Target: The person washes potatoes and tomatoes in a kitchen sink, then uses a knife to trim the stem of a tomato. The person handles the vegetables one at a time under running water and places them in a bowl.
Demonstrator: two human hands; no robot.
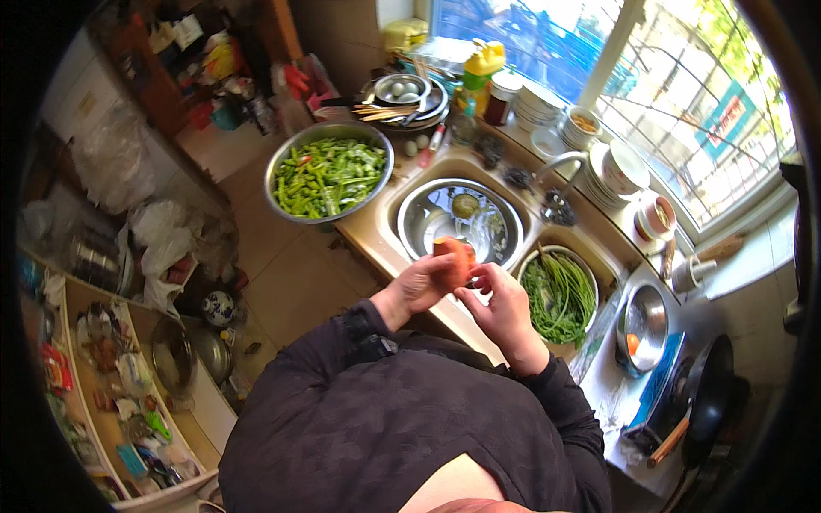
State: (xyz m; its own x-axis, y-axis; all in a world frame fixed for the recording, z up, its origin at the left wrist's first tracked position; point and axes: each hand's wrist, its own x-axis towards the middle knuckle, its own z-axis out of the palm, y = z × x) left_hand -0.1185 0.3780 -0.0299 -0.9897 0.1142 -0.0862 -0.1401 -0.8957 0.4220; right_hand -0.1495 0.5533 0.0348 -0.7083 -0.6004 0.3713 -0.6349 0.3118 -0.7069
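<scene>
My left hand (424, 282) grips an orange-red fruit or vegetable (455, 261), possibly a tomato, over the near rim of the sink. At its lower right edge are the thumb and fingertips of my right hand (503, 308); whether they pinch it is unclear. Just beyond both hands, a steel basin (410, 221) of water sits in the left sink bowl. A round greenish thing (465, 205) shows in that water. Right of my right hand, a pale basin (597, 301) holds long-stemmed leafy greens (558, 292).
Cut green vegetables (327, 176) fill a large steel basin (269, 192) on the counter's left end. The faucet (564, 160) rises behind the sink. At right stand a steel bowl (648, 314) with an orange piece (632, 344) and a dark wok (712, 378). Stacked dishes (603, 173) line the windowsill.
</scene>
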